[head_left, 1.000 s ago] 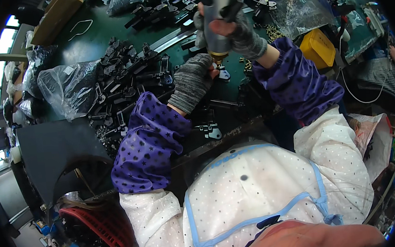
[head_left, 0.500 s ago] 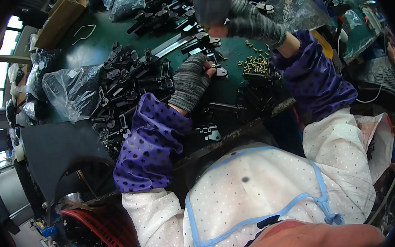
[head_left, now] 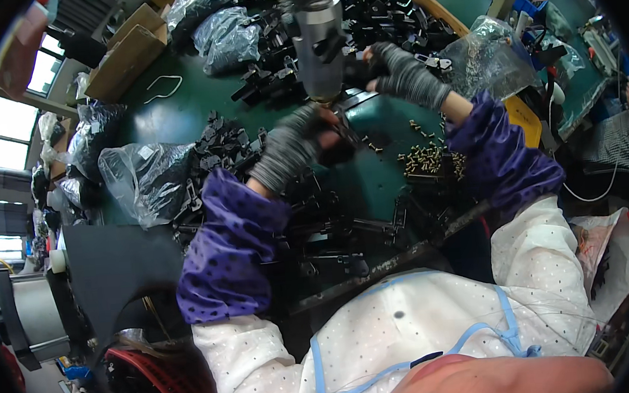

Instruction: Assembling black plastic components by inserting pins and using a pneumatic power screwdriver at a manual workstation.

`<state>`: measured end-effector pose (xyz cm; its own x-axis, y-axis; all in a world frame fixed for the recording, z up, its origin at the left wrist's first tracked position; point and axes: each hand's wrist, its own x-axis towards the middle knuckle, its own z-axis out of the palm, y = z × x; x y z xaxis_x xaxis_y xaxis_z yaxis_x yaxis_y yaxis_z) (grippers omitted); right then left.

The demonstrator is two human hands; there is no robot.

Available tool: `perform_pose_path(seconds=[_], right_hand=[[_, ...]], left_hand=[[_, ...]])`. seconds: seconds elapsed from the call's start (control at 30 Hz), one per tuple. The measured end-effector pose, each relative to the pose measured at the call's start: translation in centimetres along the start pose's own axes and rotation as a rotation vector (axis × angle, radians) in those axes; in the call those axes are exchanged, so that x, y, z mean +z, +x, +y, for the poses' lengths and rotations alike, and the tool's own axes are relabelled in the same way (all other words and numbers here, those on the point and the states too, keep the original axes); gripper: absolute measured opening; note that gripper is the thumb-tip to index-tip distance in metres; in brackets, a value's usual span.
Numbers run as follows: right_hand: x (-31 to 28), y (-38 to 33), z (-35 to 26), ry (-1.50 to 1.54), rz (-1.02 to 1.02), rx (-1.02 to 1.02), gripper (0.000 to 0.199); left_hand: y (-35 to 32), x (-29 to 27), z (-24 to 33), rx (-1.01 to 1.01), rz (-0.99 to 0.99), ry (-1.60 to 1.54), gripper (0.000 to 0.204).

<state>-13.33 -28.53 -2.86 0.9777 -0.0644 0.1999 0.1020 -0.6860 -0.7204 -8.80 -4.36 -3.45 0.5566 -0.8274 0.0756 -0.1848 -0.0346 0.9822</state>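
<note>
My left hand (head_left: 292, 146), in a grey fingerless knit glove, is closed around a black metal bracket-like part (head_left: 346, 129), partly blurred and covered by the fingers. Directly above it stands an upright power screwdriver (head_left: 319, 45), its tip just over the part; whether they touch I cannot tell. To the right of the tool, my right hand (head_left: 407, 78) wears a matching glove. Its fingers curl beside a dark shape that I cannot make out. Small brass-coloured screws (head_left: 430, 159) lie in a loose pile on the green table (head_left: 384, 191), below the right hand.
Heaps of black metal parts (head_left: 403, 12) cover the far side, with more by my left forearm. Clear plastic bags (head_left: 143, 177) lie left and right. A cardboard box (head_left: 126, 56) stands far left. Below the table's front edge (head_left: 407, 252) sits a red basket (head_left: 163, 382).
The left hand has shifted slightly left and down with the part, now under the screwdriver's tip. The right hand has moved off the tool's lower end. The view has tilted a little.
</note>
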Motion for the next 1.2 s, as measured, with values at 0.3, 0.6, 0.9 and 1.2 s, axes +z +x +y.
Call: perform_pose_path(seconds=[0.3, 0.6, 0.9, 1.2], right_hand=[[-2.3, 7.3, 7.4, 0.305, 0.355, 0.140, 0.059], [-4.9, -10.5, -1.1, -0.382, -0.530, -0.199, 0.066], [1.3, -17.3, -0.5, -0.650, -0.458, -0.234, 0.079], [1.5, -7.9, 0.6, -0.695, -0.374, -0.543, 0.045]], left_hand=[[11.7, -7.5, -4.6, 0.217, 0.506, 1.209, 0.023], [-2.7, 1.5, 0.9, 0.142, 0.037, 0.702, 0.043], [-6.3, 10.0, -1.9, 0.267, -0.373, 0.989, 0.057], [-6.3, 9.8, -0.9, 0.113, -0.207, 0.766, 0.041]])
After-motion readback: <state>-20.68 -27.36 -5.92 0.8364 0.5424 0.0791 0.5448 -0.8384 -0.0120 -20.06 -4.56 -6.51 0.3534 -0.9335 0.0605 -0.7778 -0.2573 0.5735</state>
